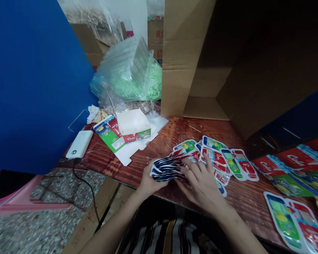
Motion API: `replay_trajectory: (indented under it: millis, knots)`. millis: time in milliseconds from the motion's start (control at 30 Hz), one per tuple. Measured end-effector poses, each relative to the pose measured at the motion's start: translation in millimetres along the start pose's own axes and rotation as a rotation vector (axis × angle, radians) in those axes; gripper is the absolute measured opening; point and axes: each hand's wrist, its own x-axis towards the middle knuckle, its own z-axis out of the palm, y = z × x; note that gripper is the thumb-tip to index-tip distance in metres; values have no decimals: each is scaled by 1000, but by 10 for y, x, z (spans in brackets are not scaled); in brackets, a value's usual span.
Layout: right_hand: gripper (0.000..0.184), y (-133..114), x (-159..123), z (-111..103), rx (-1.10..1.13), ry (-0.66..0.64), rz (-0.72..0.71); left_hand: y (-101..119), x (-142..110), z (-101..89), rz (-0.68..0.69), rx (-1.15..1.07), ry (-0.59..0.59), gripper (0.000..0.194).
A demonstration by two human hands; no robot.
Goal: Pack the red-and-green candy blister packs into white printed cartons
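My left hand (147, 181) grips the near end of a thick stack of flat bottle-shaped printed packets (166, 167) resting on the wooden table (175, 132). My right hand (201, 181) lies over the stack's right side, fingers curled onto the packets, one finger stretched toward a fanned row of red and green packets (222, 158). Both hands are closed on the stack.
A small folded Cola/Sprite carton (132, 128) and flat carton blanks lie at the left, beside a white power bank (80, 144) with a cable. A large open cardboard box (201, 60), bags of green shredded filler (137, 77) and a blue panel (31, 81) stand behind. More packets (294, 218) lie at right.
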Motion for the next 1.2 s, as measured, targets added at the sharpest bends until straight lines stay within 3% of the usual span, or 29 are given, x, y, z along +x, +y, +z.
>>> replay_trajectory:
  millis: [267, 1100, 1200]
  knots:
    - [21, 5, -22, 24, 53, 84, 5, 108, 9, -8, -4, -14, -15, 53]
    - [23, 13, -20, 31, 142, -1, 37, 24, -1, -6, 4, 4, 2, 55]
    - [33, 33, -40, -54, 273, -9, 82, 12, 3, -3, 7, 18, 12, 56]
